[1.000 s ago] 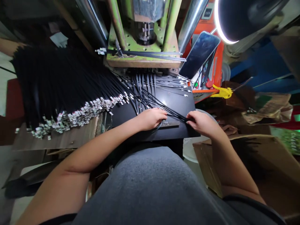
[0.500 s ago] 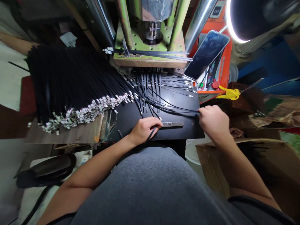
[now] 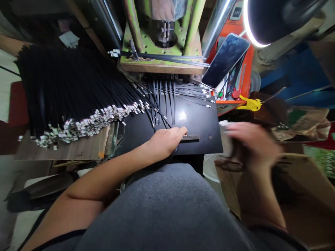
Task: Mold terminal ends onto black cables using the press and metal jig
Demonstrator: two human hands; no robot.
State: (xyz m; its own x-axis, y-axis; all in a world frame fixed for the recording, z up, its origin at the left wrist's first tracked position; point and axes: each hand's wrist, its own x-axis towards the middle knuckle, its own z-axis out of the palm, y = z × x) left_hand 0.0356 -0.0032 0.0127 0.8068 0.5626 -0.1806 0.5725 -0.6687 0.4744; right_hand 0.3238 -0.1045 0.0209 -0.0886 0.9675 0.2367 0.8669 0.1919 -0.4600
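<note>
My left hand (image 3: 169,139) rests low on the black work plate (image 3: 206,120), its fingers pinched at the left end of a slotted metal strip (image 3: 192,137). A black cable shows as a dark piece under that hand; its end is hidden by the fingers. Off the plate's right edge, my right hand (image 3: 253,141) is smeared by motion, closed around black cables whose white connector ends (image 3: 226,123) stick out to the left. More black cables (image 3: 166,101) lie under the press, their thin ends pointing toward me.
A big pile of black cables (image 3: 68,83) with white connectors covers the left board. The green press (image 3: 161,62) stands behind the plate. A phone (image 3: 226,61), yellow-handled tool (image 3: 250,103) and ring lamp (image 3: 248,26) are at right. An open cardboard box (image 3: 303,188) sits below right.
My right hand has drawn the cables off the plate and moved right, over the box. My left hand has shifted slightly right along the metal strip. The view has turned a little.
</note>
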